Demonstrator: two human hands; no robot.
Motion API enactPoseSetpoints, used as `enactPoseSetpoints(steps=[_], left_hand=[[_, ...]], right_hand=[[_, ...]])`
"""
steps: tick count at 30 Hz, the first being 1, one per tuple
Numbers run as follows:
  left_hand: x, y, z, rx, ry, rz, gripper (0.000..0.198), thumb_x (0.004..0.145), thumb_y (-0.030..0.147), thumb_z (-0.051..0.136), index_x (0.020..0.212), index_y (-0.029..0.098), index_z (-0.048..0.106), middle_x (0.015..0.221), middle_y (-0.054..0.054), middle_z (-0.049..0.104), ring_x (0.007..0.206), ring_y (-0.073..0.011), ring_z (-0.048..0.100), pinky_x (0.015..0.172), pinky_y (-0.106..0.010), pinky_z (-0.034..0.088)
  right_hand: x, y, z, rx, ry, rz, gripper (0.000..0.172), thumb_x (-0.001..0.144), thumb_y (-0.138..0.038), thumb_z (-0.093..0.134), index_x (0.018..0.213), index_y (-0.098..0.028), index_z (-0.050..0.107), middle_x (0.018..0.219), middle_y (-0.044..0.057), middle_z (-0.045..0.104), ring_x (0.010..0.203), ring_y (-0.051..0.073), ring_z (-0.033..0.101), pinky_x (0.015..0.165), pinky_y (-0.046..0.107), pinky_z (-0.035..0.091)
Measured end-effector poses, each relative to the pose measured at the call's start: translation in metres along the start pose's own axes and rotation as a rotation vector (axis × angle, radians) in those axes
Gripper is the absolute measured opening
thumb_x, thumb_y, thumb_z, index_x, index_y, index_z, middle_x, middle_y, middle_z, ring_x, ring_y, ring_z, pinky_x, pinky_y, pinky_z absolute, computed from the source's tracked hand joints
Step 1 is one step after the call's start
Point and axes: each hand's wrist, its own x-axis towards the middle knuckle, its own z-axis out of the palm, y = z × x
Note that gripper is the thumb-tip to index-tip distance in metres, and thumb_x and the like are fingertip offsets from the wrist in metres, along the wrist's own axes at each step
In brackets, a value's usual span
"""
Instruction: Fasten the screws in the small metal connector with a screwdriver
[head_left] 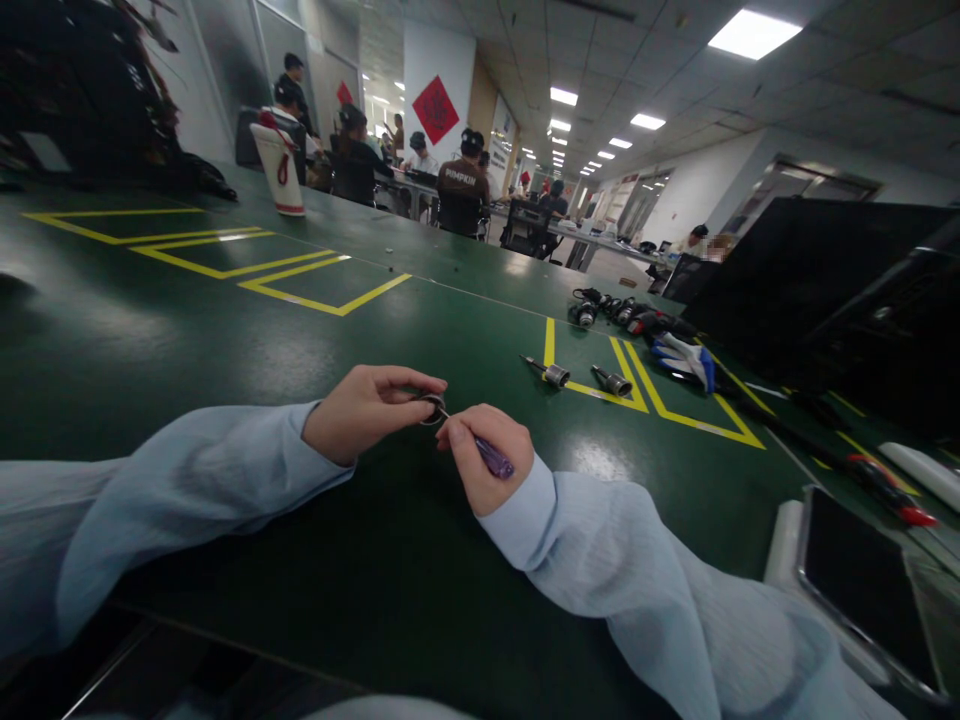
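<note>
Over the green tabletop, my left hand (pixel 367 405) is closed, pinching a small dark round metal part (pixel 433 408) between thumb and fingers. My right hand (pixel 487 455) is wrapped around a screwdriver (pixel 495 459) with a purple see-through handle. Its thin shaft points left and meets the round part; whether the tip sits inside it cannot be made out. Beyond my right hand lie two metal pieces, each a cylindrical cup with a thin shaft: one on the left (pixel 555 375), another on the right (pixel 615 384).
Yellow tape outlines (pixel 343 308) mark the green table (pixel 262 350). A white cup (pixel 279 165) stands at the back left. Toward the right are blue-and-white gloves (pixel 686 360), dark metal parts (pixel 583 313), a red-and-black tool (pixel 889 488) and a phone (pixel 862 580). Several people sit farther back.
</note>
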Motion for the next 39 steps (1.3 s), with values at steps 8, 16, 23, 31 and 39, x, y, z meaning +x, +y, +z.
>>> enactPoseSetpoints(steps=[8,16,23,31,39], left_hand=[[0.0015,-0.0016,-0.0025,0.007,0.026,0.002,0.035,0.057,0.026,0.066,0.089,0.013,0.066,0.081,-0.007,0.07,0.076,-0.02,0.065,0.072,-0.03,0.052],[0.0003,-0.002,-0.0015,-0.02,0.015,-0.025,0.038,0.056,0.026,0.066,0.091,0.012,0.066,0.081,-0.008,0.07,0.075,-0.0204,0.065,0.07,-0.03,0.051],[0.0018,-0.0053,-0.0025,-0.013,-0.023,0.028,0.041,0.055,0.023,0.068,0.094,0.012,0.065,0.085,-0.007,0.071,0.084,-0.0209,0.065,0.076,-0.029,0.05],[0.0025,-0.0026,-0.0027,0.018,0.023,0.009,0.037,0.055,0.022,0.067,0.091,0.012,0.067,0.082,-0.006,0.071,0.078,-0.02,0.066,0.071,-0.027,0.052],[0.003,-0.0021,-0.003,-0.037,0.008,-0.009,0.035,0.054,0.02,0.067,0.088,0.014,0.068,0.079,-0.005,0.072,0.076,-0.0201,0.066,0.068,-0.028,0.052]], right_hand=[[0.0003,-0.0027,-0.0022,-0.009,-0.021,0.007,0.021,0.081,-0.016,0.04,0.067,-0.017,0.056,0.062,0.004,0.061,0.062,0.013,0.056,0.065,0.028,0.045],[-0.0013,0.0009,-0.0012,-0.008,0.006,-0.022,0.021,0.081,-0.015,0.042,0.067,-0.015,0.057,0.062,0.004,0.06,0.062,0.013,0.056,0.064,0.027,0.044],[0.0009,-0.0006,0.0004,-0.009,0.007,-0.038,0.021,0.08,-0.014,0.042,0.067,-0.013,0.058,0.062,0.005,0.06,0.061,0.013,0.055,0.064,0.027,0.044],[-0.0013,-0.0015,-0.0017,-0.007,-0.001,-0.024,0.02,0.081,-0.014,0.042,0.068,-0.014,0.057,0.064,0.004,0.06,0.063,0.013,0.056,0.065,0.027,0.045],[-0.0007,-0.0017,-0.0015,-0.038,-0.023,-0.068,0.02,0.08,-0.013,0.042,0.068,-0.014,0.057,0.063,0.004,0.06,0.062,0.012,0.055,0.064,0.027,0.045]])
